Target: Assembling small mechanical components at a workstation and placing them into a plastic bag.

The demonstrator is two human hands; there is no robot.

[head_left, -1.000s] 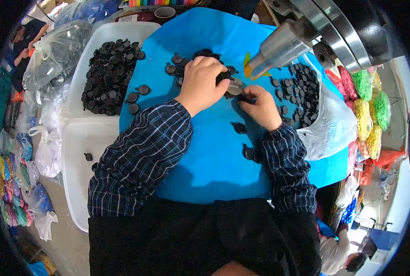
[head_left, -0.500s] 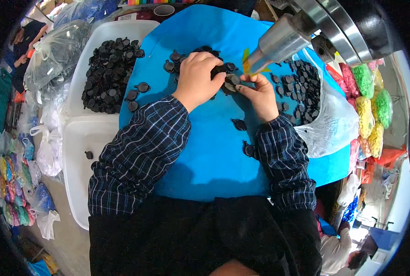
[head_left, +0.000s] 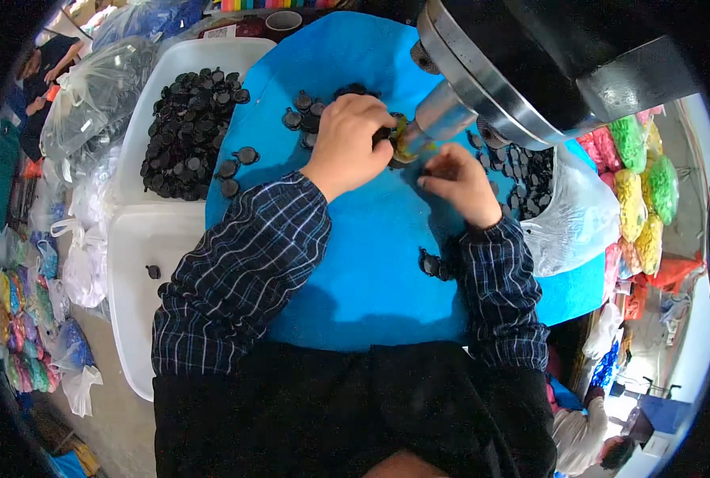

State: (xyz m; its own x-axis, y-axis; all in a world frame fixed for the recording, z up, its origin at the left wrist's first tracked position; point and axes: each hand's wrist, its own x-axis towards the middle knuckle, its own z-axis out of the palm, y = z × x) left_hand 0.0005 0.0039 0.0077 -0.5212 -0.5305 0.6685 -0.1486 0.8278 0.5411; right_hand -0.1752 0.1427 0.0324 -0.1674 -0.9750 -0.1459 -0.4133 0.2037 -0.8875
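A: Blue work surface (head_left: 371, 263) is filling most of your view; a big dark machine head (head_left: 546, 56) is hanging over its far right edge, with a steel cylinder (head_left: 439, 119) pointing down at your hands.

B: And the white tray (head_left: 211, 64) on your left?

A: It is holding a heap of black round parts (head_left: 184, 131). A clear bag (head_left: 566, 211) on your right is holding more of them.

B: Hands?

A: Your left hand (head_left: 351, 143) is curling knuckles-up, fingers pressing a black part (head_left: 383, 137) right at the cylinder's tip; I cannot tell how firmly it is gripping. Your right hand (head_left: 458, 179) is lying just beside it, fingers pinching together toward the tip; whether it is holding anything, I cannot tell.

B: Loose pieces?

A: A few black parts (head_left: 303, 115) are sitting beyond your left hand, and one pair (head_left: 433, 264) is lying near your right cuff.
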